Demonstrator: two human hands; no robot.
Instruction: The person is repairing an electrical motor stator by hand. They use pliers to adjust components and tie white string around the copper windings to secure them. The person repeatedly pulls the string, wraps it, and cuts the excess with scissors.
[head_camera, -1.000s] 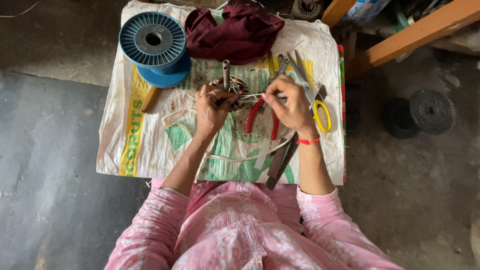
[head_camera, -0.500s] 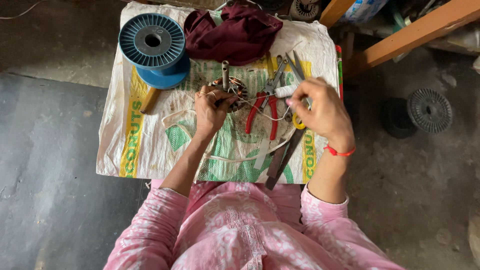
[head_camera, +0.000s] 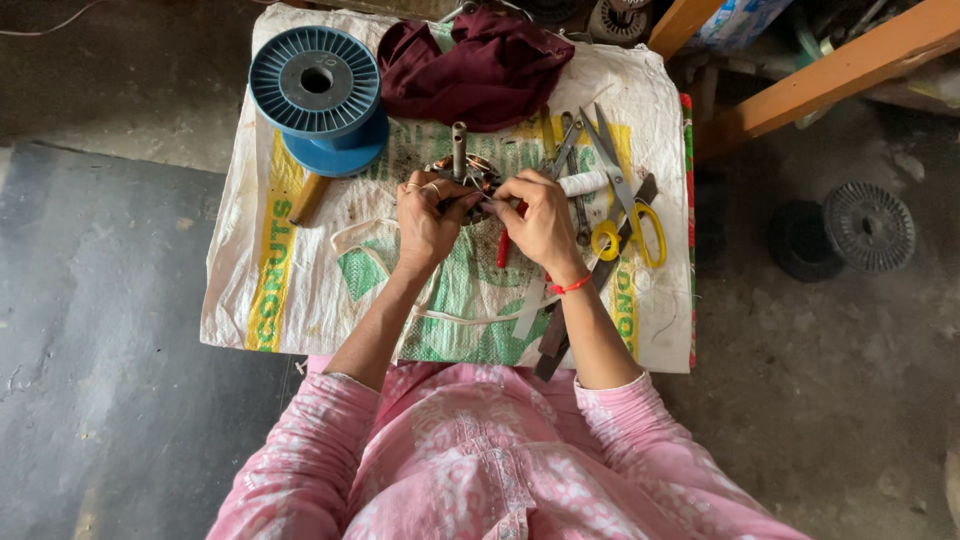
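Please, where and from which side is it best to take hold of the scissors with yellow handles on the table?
Probably by the yellow handle loops of the scissors. They lie flat, blades pointing away from the person and loops toward the near edge, just beside the right hand. Coming from above on the right side seems best, since pliers and other tools crowd their left.

workshop | wire spool (head_camera: 317, 95) | scissors (head_camera: 622, 195) | bare concrete floor (head_camera: 100, 330)

One head-worn camera looks straight down, fairly close, over the person's lap onto a small table (head_camera: 300, 300) and surrounding floor (head_camera: 100, 300).
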